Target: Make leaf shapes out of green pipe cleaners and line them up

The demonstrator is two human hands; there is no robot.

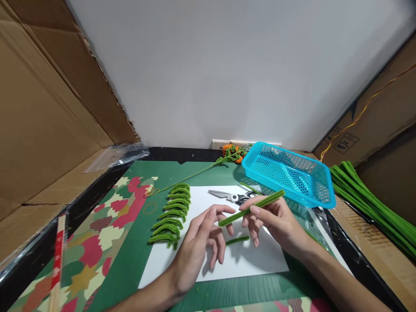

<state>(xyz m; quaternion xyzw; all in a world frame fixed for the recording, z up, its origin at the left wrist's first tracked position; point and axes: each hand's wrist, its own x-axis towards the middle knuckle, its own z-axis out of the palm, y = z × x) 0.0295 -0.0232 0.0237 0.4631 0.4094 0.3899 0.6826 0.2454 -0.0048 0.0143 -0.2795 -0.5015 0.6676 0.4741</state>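
Observation:
My right hand (274, 219) pinches green chenille stems (256, 208) between thumb and fingers, held level above a white paper sheet (260, 264). The stems lie side by side and slant up to the right. Close to their lower left end is my left hand (203, 236), fingers apart and holding nothing; whether it touches the stems is hard to tell. Beneath the hands, a short green stem piece (238, 240) lies on the paper. Along the paper's left edge runs a column of several bent green stem pieces (172, 212). Scissors (227, 196) lie behind the hands, partly covered.
A blue plastic basket (289, 173) stands at the back right. Beside it lies an orange flower (232, 151) on a long green stem. Long green chenille stems (373, 203) are bundled at far right. Cardboard walls (48, 78) flank the table. A rubber band (150, 208) lies left.

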